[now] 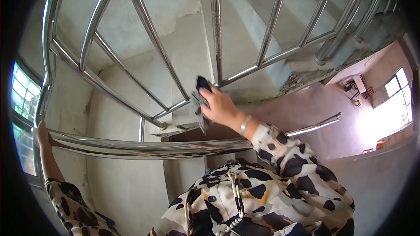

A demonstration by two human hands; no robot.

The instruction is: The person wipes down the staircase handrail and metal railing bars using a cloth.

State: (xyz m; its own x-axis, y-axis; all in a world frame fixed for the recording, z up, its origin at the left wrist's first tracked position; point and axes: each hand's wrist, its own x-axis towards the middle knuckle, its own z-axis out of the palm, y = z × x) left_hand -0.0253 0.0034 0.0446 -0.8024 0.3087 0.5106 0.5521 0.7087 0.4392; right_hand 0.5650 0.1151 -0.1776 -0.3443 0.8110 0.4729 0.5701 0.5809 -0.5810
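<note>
In the middle of the head view, my right hand point(220, 105) is closed on a crumpled grey and black cloth point(199, 103). The cloth is at the lower rail point(241, 75) of the stair railing, close to the foot of an upright metal bar point(216, 30). Whether it presses on the metal I cannot tell. At the far left, my left hand point(41, 137) grips the shiny steel handrail point(44, 100) where it bends. Part of its fingers is hidden behind the rail.
A wide polished handrail point(131, 145) crosses in front of my body. Concrete steps point(258, 13) rise behind the bars. Below right, past a rough stair edge point(306, 72), lies a lower floor point(302, 118) with a table point(359, 84). A window point(26, 89) is at left.
</note>
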